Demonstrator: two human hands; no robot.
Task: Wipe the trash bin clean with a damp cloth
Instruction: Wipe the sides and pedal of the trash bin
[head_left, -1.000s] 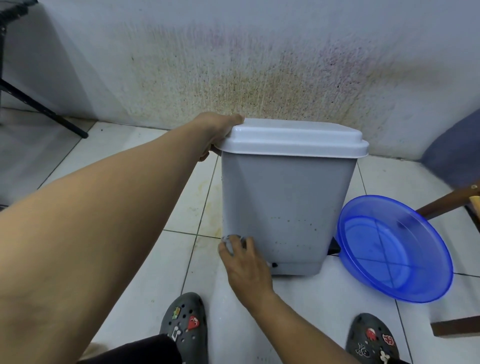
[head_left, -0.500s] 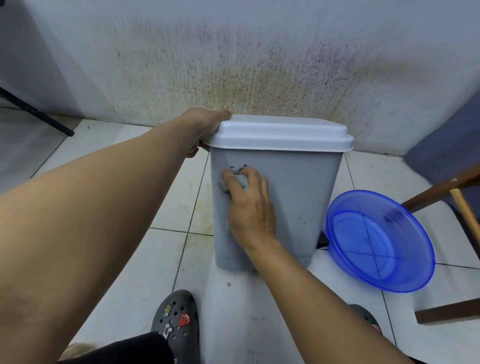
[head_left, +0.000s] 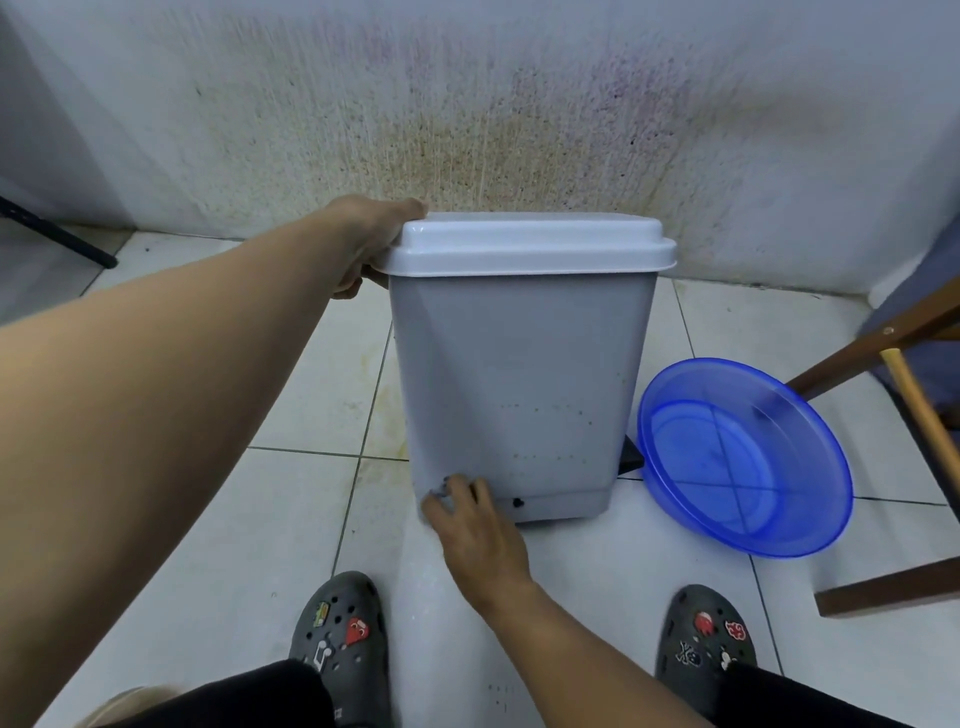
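Observation:
A grey plastic trash bin (head_left: 519, 374) with a paler lid (head_left: 530, 241) stands on the tiled floor against a stained wall. Small dark specks dot its lower front. My left hand (head_left: 363, 244) grips the lid's left rim, fingers curled under the edge. My right hand (head_left: 470, 525) is at the bin's bottom left corner and presses a small grey cloth (head_left: 440, 488) against the front face; only a sliver of the cloth shows past my fingers.
A blue plastic basin (head_left: 748, 462) sits on the floor right of the bin, touching its black pedal (head_left: 629, 457). Wooden furniture legs (head_left: 883, 592) stand at the right. A black metal leg (head_left: 57, 236) crosses at far left. My two clogs (head_left: 340, 634) are near the frame's bottom.
My right hand has slid with the cloth from the upper left of the bin's front down to its bottom left corner. My left hand has stayed on the lid.

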